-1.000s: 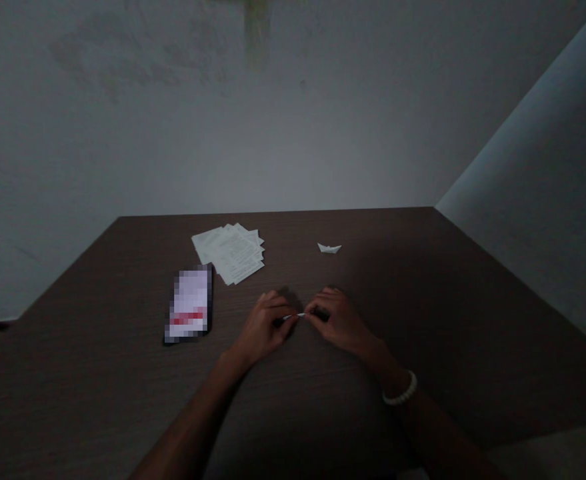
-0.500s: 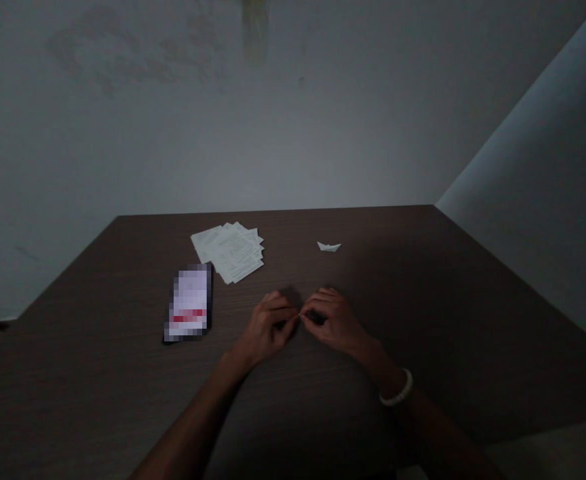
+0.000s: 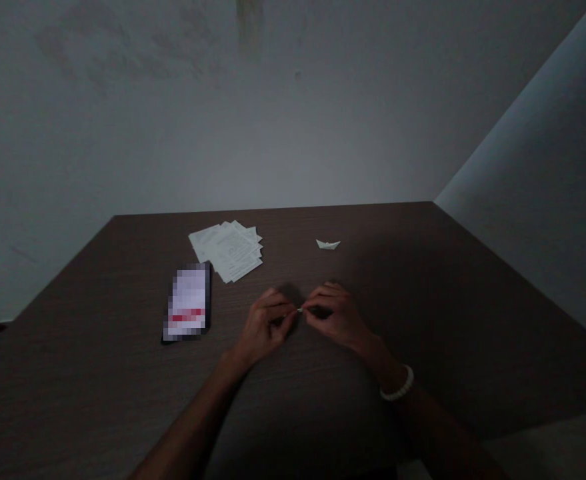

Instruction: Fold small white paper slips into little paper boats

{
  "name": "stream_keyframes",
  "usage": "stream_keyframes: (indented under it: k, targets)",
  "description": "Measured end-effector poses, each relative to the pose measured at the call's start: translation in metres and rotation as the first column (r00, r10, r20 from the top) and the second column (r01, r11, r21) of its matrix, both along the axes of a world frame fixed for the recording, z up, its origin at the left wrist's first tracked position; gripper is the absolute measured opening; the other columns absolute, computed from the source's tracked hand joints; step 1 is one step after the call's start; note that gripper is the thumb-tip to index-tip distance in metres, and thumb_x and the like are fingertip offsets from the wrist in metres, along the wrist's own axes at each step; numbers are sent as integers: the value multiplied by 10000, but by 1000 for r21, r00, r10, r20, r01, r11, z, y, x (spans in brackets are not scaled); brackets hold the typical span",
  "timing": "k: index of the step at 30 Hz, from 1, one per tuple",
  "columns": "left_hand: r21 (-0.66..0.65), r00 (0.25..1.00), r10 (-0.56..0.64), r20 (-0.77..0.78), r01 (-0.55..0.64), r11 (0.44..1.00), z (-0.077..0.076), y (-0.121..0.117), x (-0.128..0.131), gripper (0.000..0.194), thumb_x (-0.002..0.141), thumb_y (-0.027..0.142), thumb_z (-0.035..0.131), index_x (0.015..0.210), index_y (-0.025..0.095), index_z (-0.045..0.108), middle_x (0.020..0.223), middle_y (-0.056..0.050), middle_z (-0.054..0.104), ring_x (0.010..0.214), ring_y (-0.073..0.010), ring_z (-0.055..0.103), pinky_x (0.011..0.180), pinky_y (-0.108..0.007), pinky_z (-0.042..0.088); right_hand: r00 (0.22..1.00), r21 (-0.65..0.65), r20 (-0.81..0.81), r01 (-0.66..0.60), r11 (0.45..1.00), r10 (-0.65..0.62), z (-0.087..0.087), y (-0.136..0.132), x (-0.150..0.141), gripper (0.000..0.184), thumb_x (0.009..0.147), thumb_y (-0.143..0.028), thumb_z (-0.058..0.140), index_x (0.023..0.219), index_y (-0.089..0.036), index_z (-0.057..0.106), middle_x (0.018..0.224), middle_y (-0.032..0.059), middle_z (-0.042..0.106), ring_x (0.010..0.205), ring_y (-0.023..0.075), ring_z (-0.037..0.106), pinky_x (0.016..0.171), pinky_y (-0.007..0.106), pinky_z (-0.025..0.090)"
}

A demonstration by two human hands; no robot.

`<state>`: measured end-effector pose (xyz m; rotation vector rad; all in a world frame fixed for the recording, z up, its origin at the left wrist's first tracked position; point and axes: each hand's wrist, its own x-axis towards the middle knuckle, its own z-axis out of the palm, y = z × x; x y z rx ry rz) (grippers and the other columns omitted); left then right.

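My left hand (image 3: 265,325) and my right hand (image 3: 335,317) meet over the middle of a dark wooden table (image 3: 97,373). Both pinch a small folded piece of white paper (image 3: 299,310) between their fingertips; only a sliver of it shows. A white bead bracelet (image 3: 397,387) circles my right wrist. A finished little paper boat (image 3: 328,244) sits on the table beyond my right hand.
A fanned stack of white paper slips (image 3: 227,250) lies at the back left. A phone (image 3: 187,309) with a lit screen lies to the left of my left hand. Grey walls close the table at the back and right. The room is dim.
The hands have drawn closer together, so less of the white paper shows between the fingertips. The view has shifted slightly.
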<state>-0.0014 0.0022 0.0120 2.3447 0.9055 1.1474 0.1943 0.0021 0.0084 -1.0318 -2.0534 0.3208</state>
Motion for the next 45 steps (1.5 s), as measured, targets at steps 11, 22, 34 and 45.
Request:
stream_keyframes:
  k: [11,22,34,45]
  targets:
    - [7,998,57,31,-57,998,5,6,-8,137,867,183,586,824,166,714,760,-46,656,725,-163,537,648,-292,430,996,-44,-86,32,999,-36,-3,4,9,116,800,-159,679,898,-220,689,873,28,686,813,165,616,774,315,468]
    - [34,995,19,99,-23,999,0,4,1,76,841,161,612,830,162,687,773,-49,658,746,-164,558,687,-307,459,997,-5,-44,-64,998,64,2,-3,-2,81,889,-218,614,831,-213,670,806,16,687,764,153,599,742,308,454]
    - [-48,994,-10,109,15,999,0,1,3,86,838,171,631,822,174,715,763,-46,674,727,-162,563,663,-304,452,997,-43,-26,-68,997,67,0,-3,-1,84,857,-156,629,787,-202,627,776,6,670,755,155,601,742,304,409]
    - [-83,996,15,92,-7,997,3,2,2,152,869,234,597,796,180,719,752,-49,684,720,-163,572,669,-316,459,997,-90,-69,-37,995,31,-2,-3,5,101,853,-136,611,791,-214,621,774,4,659,756,158,598,741,303,423]
